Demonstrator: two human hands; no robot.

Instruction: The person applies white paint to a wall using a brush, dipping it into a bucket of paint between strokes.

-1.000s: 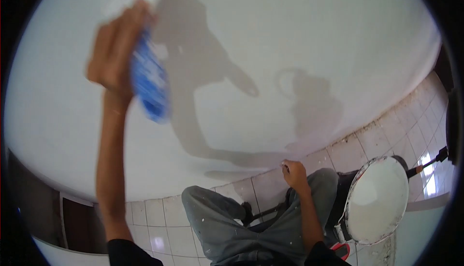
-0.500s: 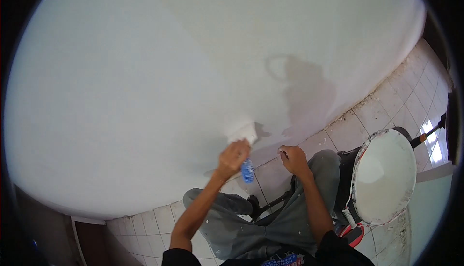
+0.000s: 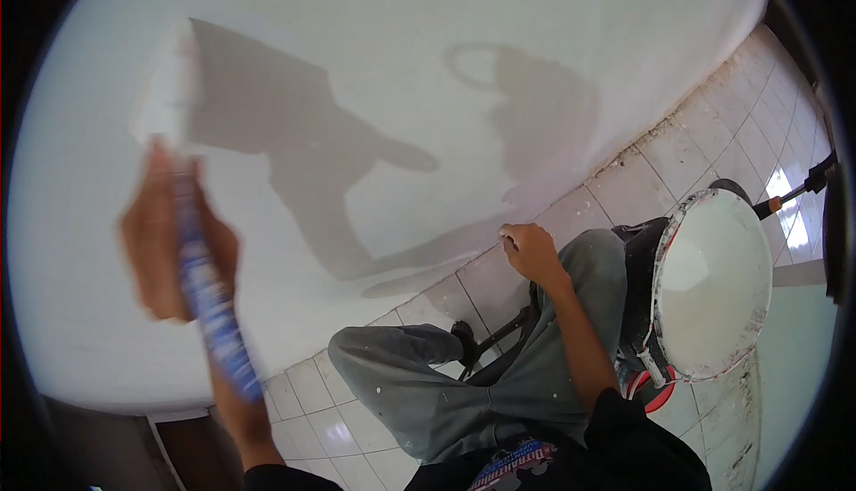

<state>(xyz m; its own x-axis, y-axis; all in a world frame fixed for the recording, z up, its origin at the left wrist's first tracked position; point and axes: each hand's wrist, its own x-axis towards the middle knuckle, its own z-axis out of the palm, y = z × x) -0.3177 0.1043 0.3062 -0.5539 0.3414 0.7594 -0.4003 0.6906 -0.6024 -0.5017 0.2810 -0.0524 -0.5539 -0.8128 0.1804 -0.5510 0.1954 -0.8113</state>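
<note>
My left hand (image 3: 178,241) is wrapped round the blue handle of a wide paintbrush (image 3: 214,304), smeared by motion. The brush's broad whitish head (image 3: 169,90) is up against the pale wall (image 3: 374,36) at the upper left; whether it touches cannot be told. A large shadow of hand and brush falls on the wall to its right. My right hand (image 3: 532,252) is closed with curled fingers above my right knee, and nothing shows in it. To the right of that knee stands a bucket of white paint (image 3: 713,295), its rim spattered.
White floor tiles (image 3: 655,174) run along the base of the wall, with dirt in the joint. A red-rimmed container (image 3: 655,393) sits below the bucket. At the right, a pole with an orange band (image 3: 774,206) lies near the bucket. A dark doorway (image 3: 192,451) is at lower left.
My left hand has swung left and up along the wall, nearer the camera, carrying the paintbrush. My right hand remains closed by the knee. The view has shifted slightly.
</note>
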